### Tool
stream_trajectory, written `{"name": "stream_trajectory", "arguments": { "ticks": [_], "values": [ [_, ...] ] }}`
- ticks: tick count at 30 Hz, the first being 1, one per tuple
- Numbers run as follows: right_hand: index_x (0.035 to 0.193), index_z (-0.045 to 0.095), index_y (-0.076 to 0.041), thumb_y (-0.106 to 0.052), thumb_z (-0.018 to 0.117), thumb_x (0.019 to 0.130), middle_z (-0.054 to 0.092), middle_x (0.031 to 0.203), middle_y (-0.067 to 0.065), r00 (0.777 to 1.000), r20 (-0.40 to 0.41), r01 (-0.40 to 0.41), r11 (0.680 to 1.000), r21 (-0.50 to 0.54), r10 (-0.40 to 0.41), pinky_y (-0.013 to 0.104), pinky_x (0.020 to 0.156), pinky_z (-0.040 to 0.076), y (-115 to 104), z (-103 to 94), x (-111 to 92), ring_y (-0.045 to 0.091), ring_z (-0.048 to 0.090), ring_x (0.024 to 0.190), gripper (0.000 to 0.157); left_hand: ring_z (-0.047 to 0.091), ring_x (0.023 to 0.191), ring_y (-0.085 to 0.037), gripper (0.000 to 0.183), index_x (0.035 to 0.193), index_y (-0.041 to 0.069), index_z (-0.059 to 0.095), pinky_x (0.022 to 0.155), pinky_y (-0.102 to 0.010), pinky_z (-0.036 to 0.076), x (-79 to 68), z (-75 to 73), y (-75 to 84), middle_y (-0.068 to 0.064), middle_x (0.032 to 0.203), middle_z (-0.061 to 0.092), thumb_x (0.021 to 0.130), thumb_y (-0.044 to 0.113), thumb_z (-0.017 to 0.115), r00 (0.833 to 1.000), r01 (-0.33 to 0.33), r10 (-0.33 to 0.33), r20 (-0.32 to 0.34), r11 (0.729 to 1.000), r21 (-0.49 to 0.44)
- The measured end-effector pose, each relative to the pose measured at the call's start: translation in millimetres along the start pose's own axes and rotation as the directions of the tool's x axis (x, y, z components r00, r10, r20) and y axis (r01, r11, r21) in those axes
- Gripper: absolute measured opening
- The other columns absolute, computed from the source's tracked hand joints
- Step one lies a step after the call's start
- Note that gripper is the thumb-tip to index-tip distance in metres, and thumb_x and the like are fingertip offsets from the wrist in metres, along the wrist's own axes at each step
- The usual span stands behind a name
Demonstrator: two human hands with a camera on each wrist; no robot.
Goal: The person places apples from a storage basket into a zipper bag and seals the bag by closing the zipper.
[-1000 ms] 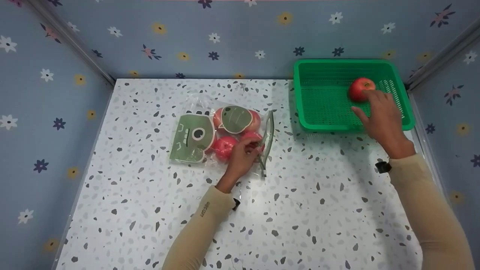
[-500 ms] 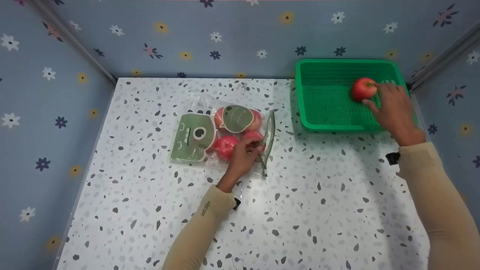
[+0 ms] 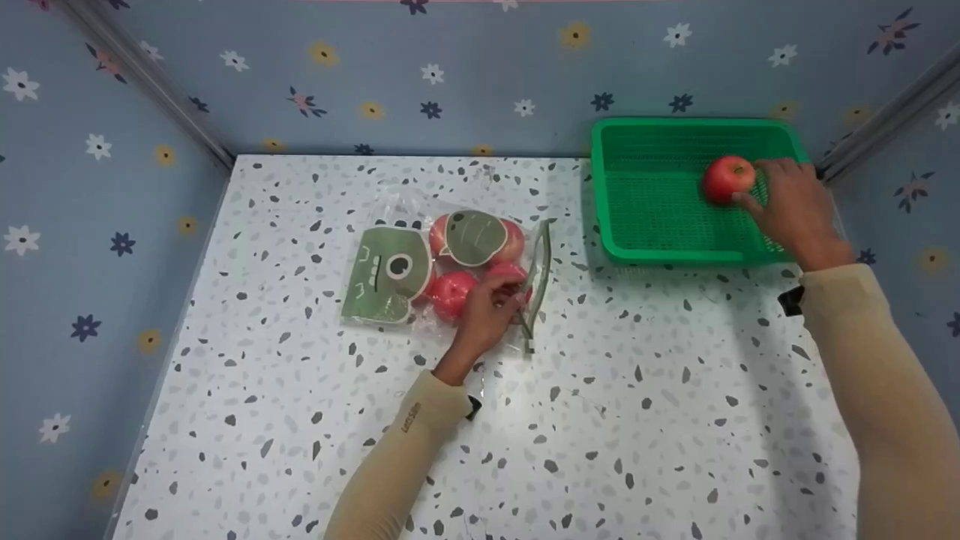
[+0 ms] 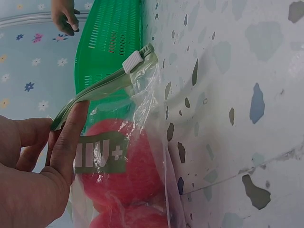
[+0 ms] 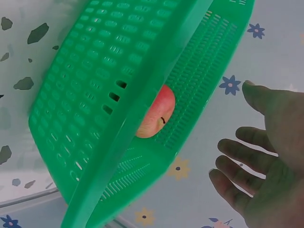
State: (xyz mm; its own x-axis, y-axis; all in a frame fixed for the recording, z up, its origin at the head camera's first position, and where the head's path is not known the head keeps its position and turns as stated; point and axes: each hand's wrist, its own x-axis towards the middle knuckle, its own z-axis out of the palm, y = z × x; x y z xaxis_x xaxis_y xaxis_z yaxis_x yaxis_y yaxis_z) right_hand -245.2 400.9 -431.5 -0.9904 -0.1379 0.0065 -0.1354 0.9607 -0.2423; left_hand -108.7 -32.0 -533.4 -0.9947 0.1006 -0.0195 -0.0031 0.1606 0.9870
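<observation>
A clear zip bag (image 3: 386,274) with a green dinosaur print lies on the table with several red apples (image 3: 452,294) inside. My left hand (image 3: 484,319) pinches the bag's green zip edge (image 4: 90,92) between thumb and fingers, and the left wrist view shows a white slider (image 4: 132,61) on it. One red apple (image 3: 727,181) sits in the right half of the green basket (image 3: 675,256). Over the basket's right side hovers my right hand (image 3: 795,206), fingers spread and apart from the apple in the right wrist view, holding nothing.
The basket stands at the back right of the speckled white table (image 3: 600,420), close to the flowered back wall (image 3: 480,75). Flowered panels also rise on the left and right. The bag lies left of the basket, with table surface between them.
My right hand has moved up and to the right across the basket, from in front of the apple to its right side. The left hand and bag have stayed in place.
</observation>
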Motion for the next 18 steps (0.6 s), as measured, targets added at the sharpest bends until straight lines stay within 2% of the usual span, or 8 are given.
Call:
{"name": "stream_trajectory", "arguments": {
  "ticks": [9,18],
  "values": [
    [0.153,0.038,0.013,-0.030,0.061,0.109,0.040,0.153,0.039,0.998,0.066,-0.017,0.999,-0.038,0.019,0.075,0.111,0.035,6.6,-0.9,10.4,0.059,0.036,0.138,0.066,0.066,0.098,-0.024,0.029,0.125,-0.005,0.070,0.075,-0.026,0.061,0.2,1.1,0.8,-0.020,0.113,0.069,0.098,-0.009,0.064,1.000,0.011,-0.011,0.001,1.000,0.001],
    [0.155,0.034,0.013,-0.033,0.059,0.109,0.035,0.154,0.042,0.985,0.158,-0.061,0.996,-0.062,0.070,0.078,0.110,0.034,14.8,3.4,25.0,0.061,0.032,0.141,0.070,0.066,0.094,-0.022,0.028,0.125,-0.006,0.070,0.073,-0.026,0.061,0.1,0.7,-1.5,-0.020,0.110,0.068,0.097,-0.010,0.064,1.000,0.006,-0.006,0.001,1.000,-0.009]
  ]
}}
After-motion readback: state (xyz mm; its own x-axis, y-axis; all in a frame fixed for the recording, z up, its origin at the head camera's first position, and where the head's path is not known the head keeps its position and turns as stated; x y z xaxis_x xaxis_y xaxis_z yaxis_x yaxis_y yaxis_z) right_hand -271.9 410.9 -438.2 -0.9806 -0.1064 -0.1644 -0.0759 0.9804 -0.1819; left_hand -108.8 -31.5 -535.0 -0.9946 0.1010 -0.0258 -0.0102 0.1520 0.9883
